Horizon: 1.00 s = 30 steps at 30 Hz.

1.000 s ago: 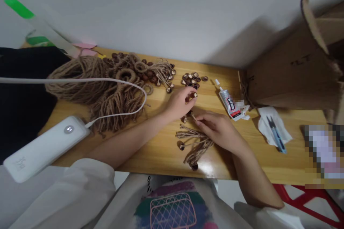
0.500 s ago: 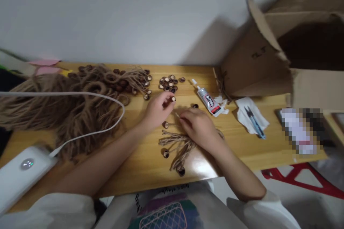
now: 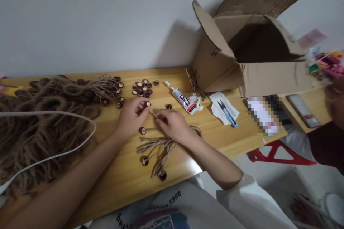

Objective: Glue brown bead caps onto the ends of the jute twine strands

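Observation:
Between thumb and fingertips, my left hand (image 3: 131, 117) pinches a small dark brown half nutshell (image 3: 148, 103), its pale inside showing. My right hand (image 3: 173, 124) is closed on a strand of jute twine (image 3: 153, 115), whose free end points at the shell but stays apart from it. Under that hand lies a jute tassel (image 3: 150, 144), partly hidden by it, with a twine ring at its right. Shells sit at some strand ends, such as a left one (image 3: 143, 131), a lower one (image 3: 145, 161) and a front one (image 3: 162, 176). A lone shell (image 3: 169, 107) rests beyond my right hand.
Behind my hands lie a shell pile (image 3: 142, 87) and a B-7000 glue tube (image 3: 184, 100). Thread snips (image 3: 227, 113) rest on white tissue. Jute bundles (image 3: 40, 136) and a white cable (image 3: 67, 150) occupy the left; an open cardboard box (image 3: 220, 68) stands right. Another person's sleeve (image 3: 326, 146) shows.
My view has turned right, so the table's things sit further left and more of the box shows. The strand's end remains near the shell; both hands keep their grip.

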Each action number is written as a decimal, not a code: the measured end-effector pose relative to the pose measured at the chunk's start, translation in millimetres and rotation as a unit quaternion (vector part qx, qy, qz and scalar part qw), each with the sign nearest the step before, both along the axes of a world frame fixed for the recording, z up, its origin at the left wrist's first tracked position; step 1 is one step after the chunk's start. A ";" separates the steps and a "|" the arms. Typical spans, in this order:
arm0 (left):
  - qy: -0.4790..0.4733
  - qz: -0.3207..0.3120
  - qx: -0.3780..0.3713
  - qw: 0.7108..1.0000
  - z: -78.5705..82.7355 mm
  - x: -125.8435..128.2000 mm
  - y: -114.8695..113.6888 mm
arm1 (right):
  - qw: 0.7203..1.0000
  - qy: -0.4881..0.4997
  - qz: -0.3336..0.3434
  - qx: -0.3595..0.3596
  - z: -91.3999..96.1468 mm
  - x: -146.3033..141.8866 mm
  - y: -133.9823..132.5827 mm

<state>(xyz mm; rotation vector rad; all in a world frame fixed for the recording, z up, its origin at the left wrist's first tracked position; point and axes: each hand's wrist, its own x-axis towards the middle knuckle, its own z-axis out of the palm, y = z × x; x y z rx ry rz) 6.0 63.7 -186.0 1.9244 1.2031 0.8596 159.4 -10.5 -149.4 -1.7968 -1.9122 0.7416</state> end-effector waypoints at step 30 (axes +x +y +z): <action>0.022 -0.074 0.071 0.994 2.4 -3.5 0.4 | 0.988 0.127 -0.081 -0.015 4.1 0.6 3.2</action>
